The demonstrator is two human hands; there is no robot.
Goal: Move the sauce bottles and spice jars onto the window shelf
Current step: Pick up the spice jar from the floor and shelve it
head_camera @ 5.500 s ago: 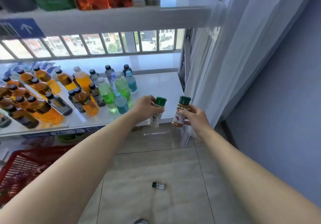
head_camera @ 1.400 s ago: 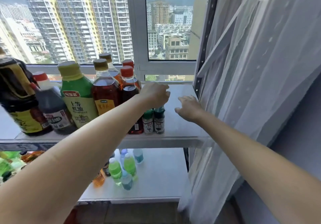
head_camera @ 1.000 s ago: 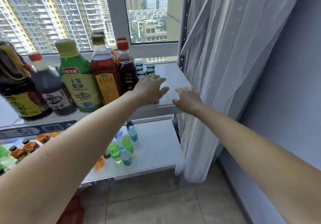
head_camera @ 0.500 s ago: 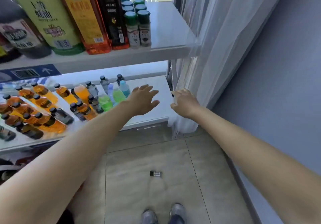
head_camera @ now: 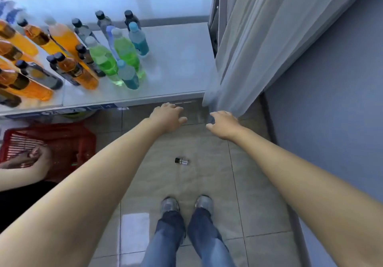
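Note:
A small spice jar [head_camera: 181, 161] with a dark cap lies on its side on the tiled floor, in front of my feet. My left hand [head_camera: 168, 117] hovers above the floor just past the lower shelf's front edge, fingers spread and empty. My right hand [head_camera: 222, 124] is beside it to the right, fingers loosely apart, holding nothing. Both hands are well above and beyond the jar. The upper window shelf with the sauce bottles is out of view.
The lower white shelf [head_camera: 176, 63] carries orange, green and blue drink bottles [head_camera: 124, 51]. A sheer curtain [head_camera: 248, 38] hangs at the right by a blue wall. A red basket [head_camera: 51, 142] sits on the floor at the left, with another person's hand [head_camera: 33, 159] in it.
The view has tilted down from the upper shelf to the floor. Both empty hands have dropped from the shelf level to below the lower shelf's edge. Another person's hand now shows at the basket.

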